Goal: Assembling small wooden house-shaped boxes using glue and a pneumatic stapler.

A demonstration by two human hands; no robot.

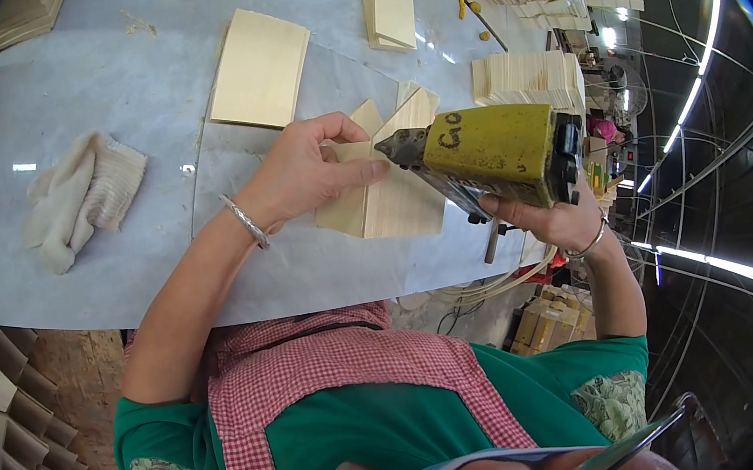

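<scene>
My right hand point(567, 216) grips a yellow-green nail gun point(498, 150), its body tilted and its dark nose pointing left. The nose sits at the upper edge of a small assembly of pale thin wooden boards point(406, 205), whose boards meet at an angle. Fingers and thumb of my left hand point(316, 167) close on these boards right beside the nose. Whether the nose touches the wood, I cannot tell. The gun's handle is partly hidden behind its body and my right hand.
A flat wooden panel point(260, 69) lies beyond my left hand, with smaller boards point(392, 15) farther off. A crumpled white cloth point(90, 200) rests on the grey table point(134, 96) at left. Stacked boards point(527, 80) stand at right; hoses point(518, 279) hang below the table edge.
</scene>
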